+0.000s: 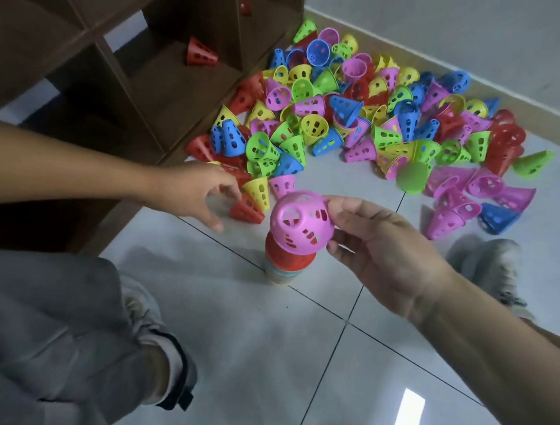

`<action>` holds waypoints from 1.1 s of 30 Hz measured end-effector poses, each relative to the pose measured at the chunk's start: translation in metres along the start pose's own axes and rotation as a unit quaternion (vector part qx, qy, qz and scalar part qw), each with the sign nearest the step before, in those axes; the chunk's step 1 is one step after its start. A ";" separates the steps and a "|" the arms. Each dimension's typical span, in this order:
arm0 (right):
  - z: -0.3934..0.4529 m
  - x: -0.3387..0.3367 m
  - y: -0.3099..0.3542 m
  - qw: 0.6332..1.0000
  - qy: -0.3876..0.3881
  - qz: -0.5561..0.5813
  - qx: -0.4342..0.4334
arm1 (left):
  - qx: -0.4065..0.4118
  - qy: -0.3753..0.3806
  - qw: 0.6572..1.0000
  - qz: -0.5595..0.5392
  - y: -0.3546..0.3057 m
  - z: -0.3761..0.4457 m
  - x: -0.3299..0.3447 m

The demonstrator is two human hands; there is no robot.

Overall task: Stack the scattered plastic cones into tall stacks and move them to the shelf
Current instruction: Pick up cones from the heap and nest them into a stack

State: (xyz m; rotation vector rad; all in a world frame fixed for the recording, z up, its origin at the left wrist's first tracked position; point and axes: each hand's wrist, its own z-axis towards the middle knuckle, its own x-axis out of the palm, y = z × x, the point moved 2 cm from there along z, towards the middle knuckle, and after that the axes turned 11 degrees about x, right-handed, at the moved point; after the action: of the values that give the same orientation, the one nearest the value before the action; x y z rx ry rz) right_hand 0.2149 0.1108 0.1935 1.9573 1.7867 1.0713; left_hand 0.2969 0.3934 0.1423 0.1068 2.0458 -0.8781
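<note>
A stack of cones [281,262] stands upright on the floor tiles, its top one red. Just above it my right hand [379,250] pinches the rim of a pink cone [299,222], which is tilted over the stack. My left hand [196,194] hovers with spread fingers beside a red cone [247,209] lying on its side, close to it but apart. Behind lies a large pile of scattered cones [363,118] in pink, green, yellow, blue and red.
A dark brown cubby shelf [140,94] fills the upper left, with a red cone [200,53] in one compartment. My grey trouser knee [45,328] is at the lower left and a shoe [495,266] at the right. A white wall runs behind the pile.
</note>
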 end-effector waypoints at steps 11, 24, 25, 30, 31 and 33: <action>0.022 -0.004 -0.030 0.994 -0.098 -0.052 0.007 | 0.013 0.057 0.998 0.030 0.031 0.040 0.004; 0.094 -0.030 -0.008 0.969 -0.146 -0.200 0.014 | -0.015 0.080 0.995 0.050 0.051 0.065 0.007; 0.107 -0.030 -0.004 0.965 -0.143 -0.222 0.008 | -0.022 0.077 0.996 0.045 0.054 0.067 0.009; 0.176 -0.028 0.009 0.905 -0.143 -0.396 -0.060 | -0.032 0.079 0.995 0.050 0.070 0.079 0.020; 0.191 -0.027 0.010 0.881 -0.146 -0.442 -0.078 | -0.028 0.077 0.995 0.051 0.071 0.083 0.021; 0.219 -0.026 0.012 0.834 -0.148 -0.520 -0.113 | -0.022 0.070 0.996 0.048 0.074 0.093 0.019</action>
State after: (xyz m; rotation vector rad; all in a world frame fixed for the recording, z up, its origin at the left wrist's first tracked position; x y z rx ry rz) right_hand 0.3732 0.1423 0.0432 0.6900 1.9666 0.5013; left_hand 0.3777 0.3863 0.0542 0.2456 2.1691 -0.7847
